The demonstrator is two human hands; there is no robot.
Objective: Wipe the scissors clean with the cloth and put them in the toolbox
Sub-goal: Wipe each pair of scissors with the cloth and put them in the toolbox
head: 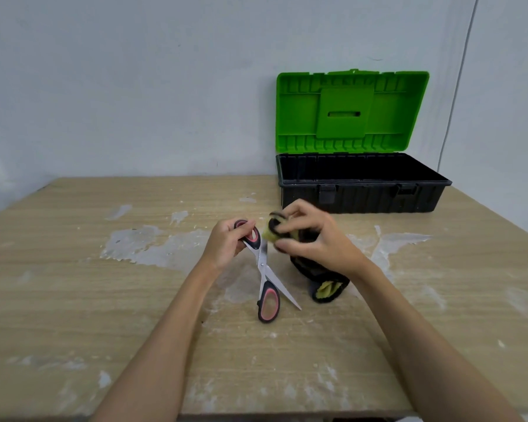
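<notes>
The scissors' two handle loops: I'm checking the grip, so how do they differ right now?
The upper handle loop is gripped by the left hand and partly hidden; the lower handle loop is free and fully visible. The upper one looks smaller; the lower looks longer. Both are black with pink lining. The right hand holds the cloth.

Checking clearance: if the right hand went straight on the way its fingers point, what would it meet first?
Probably the scissors, at the upper blade or handle held by the left hand. The right hand, gripping the cloth, points leftward; depth is unclear.
</notes>
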